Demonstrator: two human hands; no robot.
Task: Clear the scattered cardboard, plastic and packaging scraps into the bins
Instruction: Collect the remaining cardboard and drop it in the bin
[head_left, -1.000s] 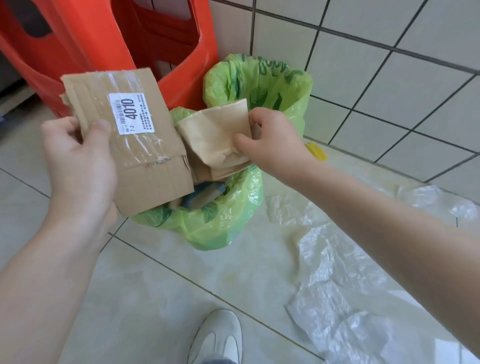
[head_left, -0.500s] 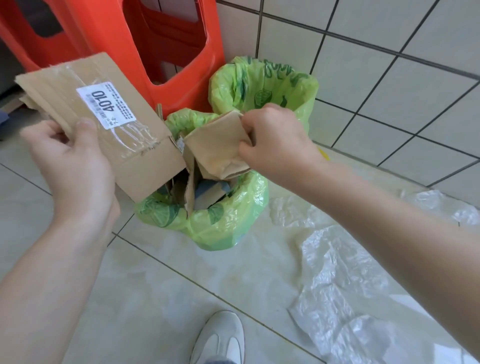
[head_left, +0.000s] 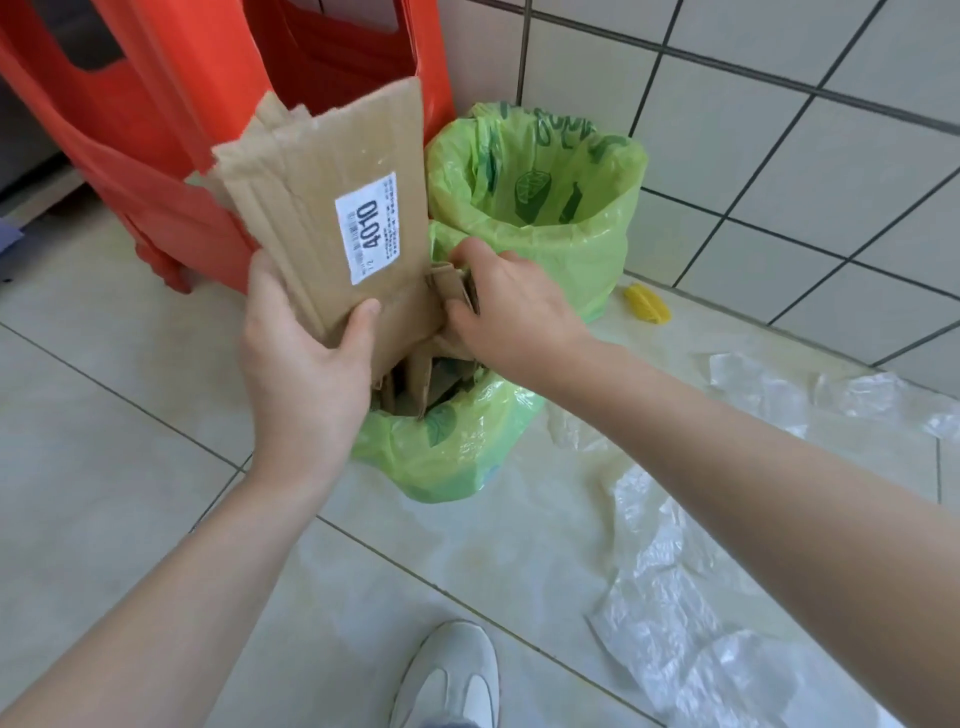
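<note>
Both grips busy at the near green bag.

Left hand (head_left: 306, 358) clasps the labelled cardboard sheet (head_left: 337, 228) upright, its lower edge entering the near bin bag (head_left: 441, 452); right hand (head_left: 511, 312) pinches a folded brown scrap (head_left: 447, 283) at the bag's mouth. I judge the stuffing step is under way; next, push both pieces down and let go. Clear plastic film (head_left: 691, 597) lies on the floor at 4 o'clock from the bag, uncollected; a second green bag (head_left: 550, 208) stands at 1 o'clock.
</note>
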